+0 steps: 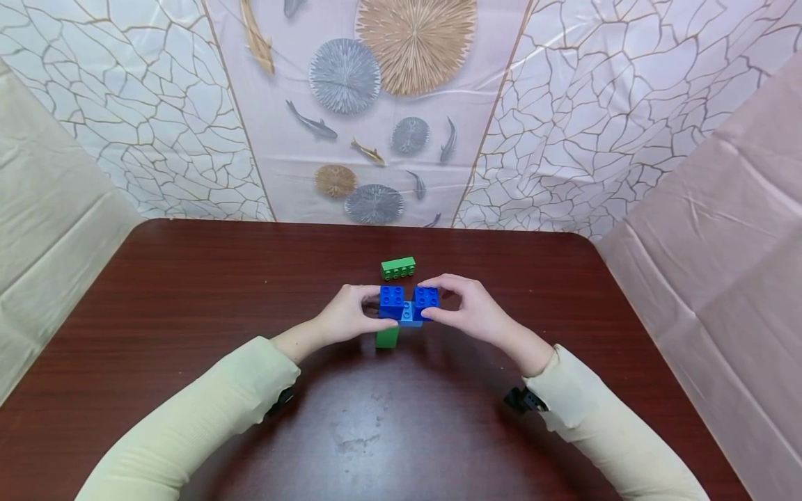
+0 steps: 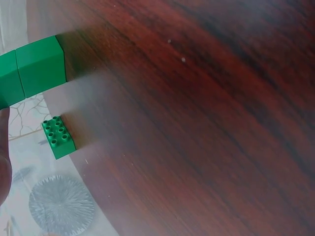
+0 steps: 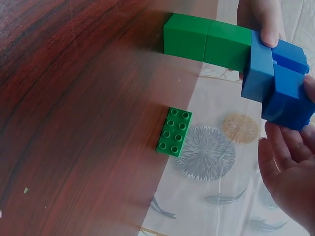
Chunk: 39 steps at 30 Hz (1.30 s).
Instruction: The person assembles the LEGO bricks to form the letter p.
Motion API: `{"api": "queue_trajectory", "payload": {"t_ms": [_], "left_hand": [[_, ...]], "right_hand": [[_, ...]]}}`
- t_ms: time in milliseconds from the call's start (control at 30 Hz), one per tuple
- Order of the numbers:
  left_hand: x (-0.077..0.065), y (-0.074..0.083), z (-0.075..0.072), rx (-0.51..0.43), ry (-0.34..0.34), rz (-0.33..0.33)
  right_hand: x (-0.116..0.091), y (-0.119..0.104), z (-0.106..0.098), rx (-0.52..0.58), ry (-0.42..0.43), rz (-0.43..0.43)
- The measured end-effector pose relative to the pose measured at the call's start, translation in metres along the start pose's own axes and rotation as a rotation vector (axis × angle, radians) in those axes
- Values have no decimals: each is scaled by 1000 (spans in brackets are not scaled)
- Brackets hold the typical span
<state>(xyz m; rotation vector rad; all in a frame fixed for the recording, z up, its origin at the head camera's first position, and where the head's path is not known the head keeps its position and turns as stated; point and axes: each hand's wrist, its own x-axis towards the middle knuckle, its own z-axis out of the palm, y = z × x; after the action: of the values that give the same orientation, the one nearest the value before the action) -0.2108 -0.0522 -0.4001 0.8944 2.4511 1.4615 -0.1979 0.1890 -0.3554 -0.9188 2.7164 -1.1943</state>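
Note:
Two green bricks (image 3: 206,42) are stacked upright on the table, with a light blue brick (image 1: 407,314) across their top. Two dark blue bricks stand side by side on the light blue one. My left hand (image 1: 347,316) grips the stack at the left dark blue brick (image 1: 392,298), its thumb near the light blue brick in the right wrist view. Thumb and fingers of my right hand (image 1: 466,306) pinch the right dark blue brick (image 1: 427,298). Part of a left-hand finger (image 2: 4,167) shows at the left wrist view's edge.
A loose green brick (image 1: 397,268) lies on its side behind the stack, studs facing me. The dark brown table (image 1: 188,313) ends at a patterned backdrop (image 1: 370,139), with pale cloth (image 1: 720,264) along the sides.

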Motion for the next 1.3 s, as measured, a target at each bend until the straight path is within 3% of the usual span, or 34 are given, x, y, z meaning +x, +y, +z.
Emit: {"api": "queue_trajectory", "payload": {"t_ms": [400,600,733,867,1033,1300], "left_hand": [[0,-5,0,-24,-8,1],[0,-4,1,-25,-1,-2],[-1,-2,1,-26,1,-19],[-2,0,1,-18,5,-37],[-3,0,1,-18,5,-38],[-1,-3,0,-19,0,-16]], "right_hand": [[2,-5,-1,-48,-8,-1],[3,1,-3,18,-51,18],[8,9,-8,128,-46,72],[22,23,-12,222,29,164],[46,44,-11,212,95,275],[81,65,-2,153,77,353]]}}
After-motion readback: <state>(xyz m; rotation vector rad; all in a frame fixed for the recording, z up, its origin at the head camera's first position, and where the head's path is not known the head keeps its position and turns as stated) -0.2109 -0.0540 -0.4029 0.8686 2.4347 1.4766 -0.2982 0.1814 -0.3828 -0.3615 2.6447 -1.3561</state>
